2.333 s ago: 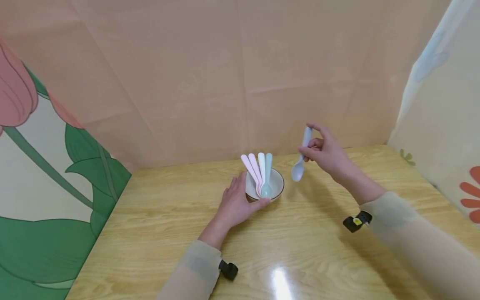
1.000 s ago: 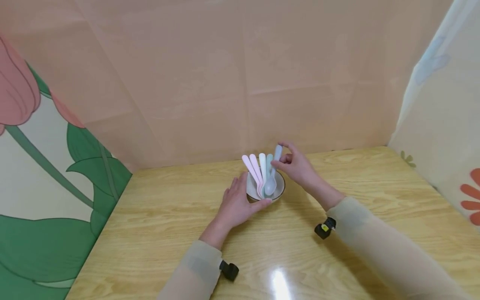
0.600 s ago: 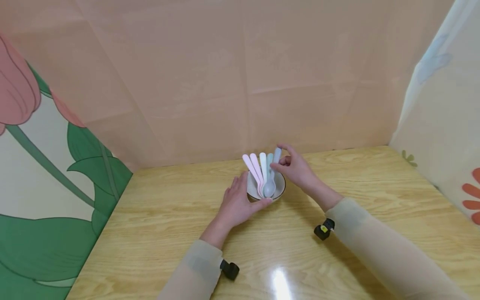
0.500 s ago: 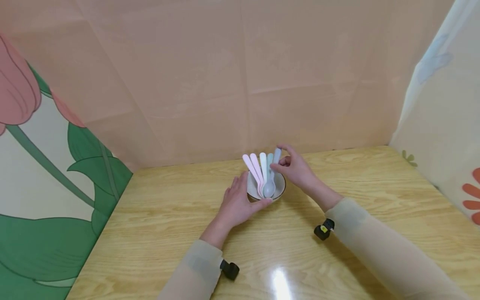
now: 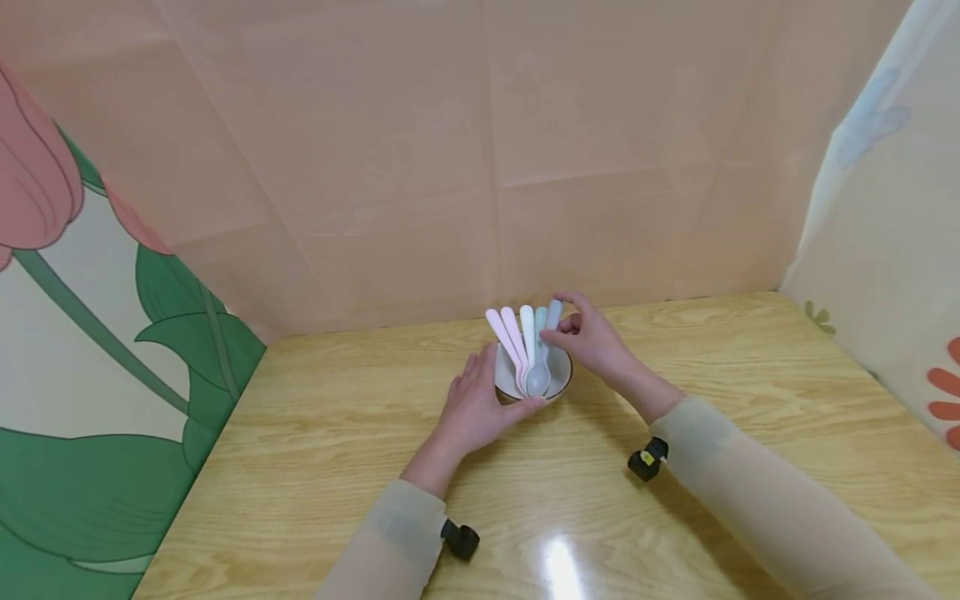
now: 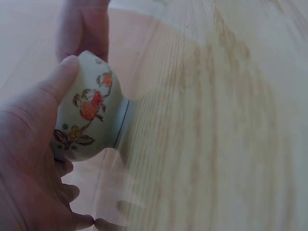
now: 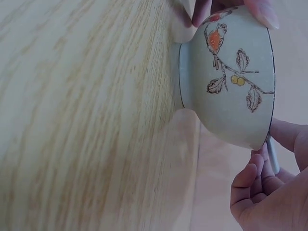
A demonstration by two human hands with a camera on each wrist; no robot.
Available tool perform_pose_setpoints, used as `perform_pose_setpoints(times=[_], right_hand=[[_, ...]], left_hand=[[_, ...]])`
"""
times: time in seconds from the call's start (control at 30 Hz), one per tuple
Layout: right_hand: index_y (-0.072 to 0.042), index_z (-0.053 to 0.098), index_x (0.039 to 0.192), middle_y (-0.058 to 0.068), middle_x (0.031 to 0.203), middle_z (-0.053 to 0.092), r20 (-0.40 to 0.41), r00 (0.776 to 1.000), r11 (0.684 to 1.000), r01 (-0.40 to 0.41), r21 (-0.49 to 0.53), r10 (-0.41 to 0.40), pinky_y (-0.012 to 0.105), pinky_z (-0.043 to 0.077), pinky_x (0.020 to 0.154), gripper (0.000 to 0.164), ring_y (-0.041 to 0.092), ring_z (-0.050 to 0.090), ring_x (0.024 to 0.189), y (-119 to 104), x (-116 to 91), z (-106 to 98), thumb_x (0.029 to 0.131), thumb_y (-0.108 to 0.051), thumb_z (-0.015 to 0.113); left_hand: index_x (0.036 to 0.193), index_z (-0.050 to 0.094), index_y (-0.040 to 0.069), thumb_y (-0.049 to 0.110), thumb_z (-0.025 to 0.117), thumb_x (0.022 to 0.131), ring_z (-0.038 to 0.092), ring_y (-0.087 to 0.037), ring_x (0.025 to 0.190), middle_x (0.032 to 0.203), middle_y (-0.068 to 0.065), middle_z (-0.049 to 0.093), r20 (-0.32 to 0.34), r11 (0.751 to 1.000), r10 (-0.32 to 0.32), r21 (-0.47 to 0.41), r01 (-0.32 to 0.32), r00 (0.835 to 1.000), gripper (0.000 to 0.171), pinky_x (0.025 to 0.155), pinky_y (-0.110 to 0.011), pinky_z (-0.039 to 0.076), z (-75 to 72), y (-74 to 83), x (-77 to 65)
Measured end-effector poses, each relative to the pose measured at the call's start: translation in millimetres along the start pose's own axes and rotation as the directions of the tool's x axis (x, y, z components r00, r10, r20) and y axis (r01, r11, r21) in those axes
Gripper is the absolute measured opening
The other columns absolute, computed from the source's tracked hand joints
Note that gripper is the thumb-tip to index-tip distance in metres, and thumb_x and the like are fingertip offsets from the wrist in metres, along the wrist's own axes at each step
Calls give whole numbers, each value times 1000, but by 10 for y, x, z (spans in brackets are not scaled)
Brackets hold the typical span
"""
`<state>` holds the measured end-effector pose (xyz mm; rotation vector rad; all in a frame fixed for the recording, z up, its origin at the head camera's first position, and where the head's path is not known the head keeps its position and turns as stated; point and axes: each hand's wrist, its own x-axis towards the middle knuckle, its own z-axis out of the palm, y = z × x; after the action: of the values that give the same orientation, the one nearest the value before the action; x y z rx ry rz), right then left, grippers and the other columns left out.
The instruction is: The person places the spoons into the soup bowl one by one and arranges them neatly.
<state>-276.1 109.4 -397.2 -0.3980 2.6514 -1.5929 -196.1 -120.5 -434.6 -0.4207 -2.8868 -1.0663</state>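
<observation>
A white bowl [image 5: 562,371] with a dark rim stands on the table, painted outside with birds, leaves and berries in the right wrist view. My left hand [image 5: 472,408] grips it from the left, thumb at the near rim and fingers round the side. Leaning in the bowl are two pink spoons [image 5: 505,333], a white spoon [image 5: 528,325] and a pale green spoon [image 5: 541,318]. My right hand [image 5: 596,340] pinches the handle of a grey-blue spoon [image 5: 537,380], whose head lies inside the bowl, over the green one's. That handle sticks out past the rim.
The wood-grain table [image 5: 315,417] runs back to a plain pinkish backdrop [image 5: 375,167]. A flower-printed sheet [image 5: 82,350] borders the left, and a pale sheet [image 5: 892,250] the right. Black wrist cameras [image 5: 461,542] sit on both sleeves.
My right hand has brought the grey-blue spoon left from beside the bowl and lowered it in with the others. Lately it has sunk slightly. The left hand keeps its hold on the bowl.
</observation>
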Motion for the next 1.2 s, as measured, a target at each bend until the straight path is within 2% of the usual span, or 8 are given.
perform_pose_setpoints(times=[0.23, 0.5, 0.77, 0.97, 1.1, 1.2], right_hand=[[-2, 39, 167, 17, 109, 69, -5, 1000, 1000, 6, -6, -6, 25, 52, 75, 74, 23, 62, 95, 15, -3, -8, 106, -16, 78], [-2, 42, 166, 16, 108, 68, 7, 1000, 1000, -2, -12, 2, 26, 50, 73, 72, 23, 59, 94, 42, 4, -13, 106, -18, 78], [-5, 38, 170, 16, 113, 68, 20, 1000, 999, -11, -38, 12, 29, 52, 78, 76, 26, 61, 99, 69, 25, -23, 106, -19, 78], [-7, 35, 171, 19, 120, 68, 30, 1000, 998, -5, -64, 7, 36, 54, 86, 78, 30, 64, 107, 76, 4, -48, 108, -23, 76], [-7, 36, 171, 21, 125, 69, 15, 1000, 990, 28, -141, -26, 43, 55, 89, 77, 35, 66, 112, 52, -36, -79, 109, -29, 74], [-6, 37, 170, 24, 130, 69, -7, 998, 966, 66, -248, -70, 52, 57, 91, 75, 40, 66, 116, 62, -82, -114, 110, -33, 73]], left_hand=[[177, 19, 14, 75, 73, 94, 17, -43, 167, 181, -8, 28, 4, 1000, -3, 2, 3, 1000, 116, 130, -68, 20, -1, 3, 1], [178, 16, 14, 76, 73, 94, 15, -41, 168, 182, -8, 25, 12, 1000, -10, 11, 10, 1000, 118, 130, -67, 19, -8, 18, -6], [177, 17, 17, 76, 74, 94, 16, -42, 168, 181, -7, 26, 3, 1000, 2, 8, -2, 1000, 117, 129, -68, 20, -20, 8, 15], [177, 17, 16, 76, 74, 94, 15, -42, 168, 181, -8, 26, 8, 1000, 1, -1, -1, 1000, 117, 129, -69, 19, -30, 25, 12], [178, 13, 16, 76, 73, 94, 15, -40, 168, 182, -10, 23, 13, 1000, -1, 8, 1, 1000, 119, 130, -69, 19, -69, 32, 1], [178, 10, 17, 78, 72, 94, 16, -35, 169, 183, -9, 21, 8, 1000, -5, 16, 5, 1000, 120, 130, -67, 18, -105, 28, -14]])
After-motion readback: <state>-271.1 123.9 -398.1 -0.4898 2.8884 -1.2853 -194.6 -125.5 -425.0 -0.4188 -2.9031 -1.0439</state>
